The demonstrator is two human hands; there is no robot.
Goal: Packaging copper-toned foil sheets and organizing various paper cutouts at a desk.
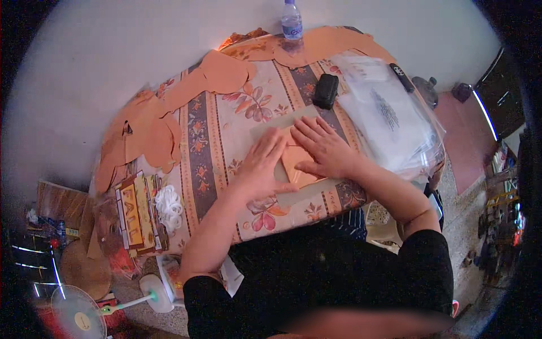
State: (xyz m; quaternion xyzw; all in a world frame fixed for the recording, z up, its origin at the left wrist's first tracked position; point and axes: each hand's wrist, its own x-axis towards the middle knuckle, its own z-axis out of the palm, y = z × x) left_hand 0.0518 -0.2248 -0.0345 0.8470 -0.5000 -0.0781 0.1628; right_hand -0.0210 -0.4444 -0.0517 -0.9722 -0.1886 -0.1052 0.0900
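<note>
A flat, folded orange paper piece (292,160) lies near the front middle of the table on a thin greyish sheet (307,112). My right hand (326,148) rests flat across the paper's upper right part, fingers stretched and slightly spread. At the paper's left edge is my left hand (261,164), its fingers straight and its thumb held wide apart, pointing toward the lower edge. Neither hand grips anything. The right hand hides part of the paper.
Orange paper cutouts (148,127) line the left and back edges of the flowered tablecloth (226,130). A water bottle (292,22), a black case (326,91) and clear plastic bags (378,113) lie farther back and right. White bands (169,208) and printed cards (133,210) sit front left.
</note>
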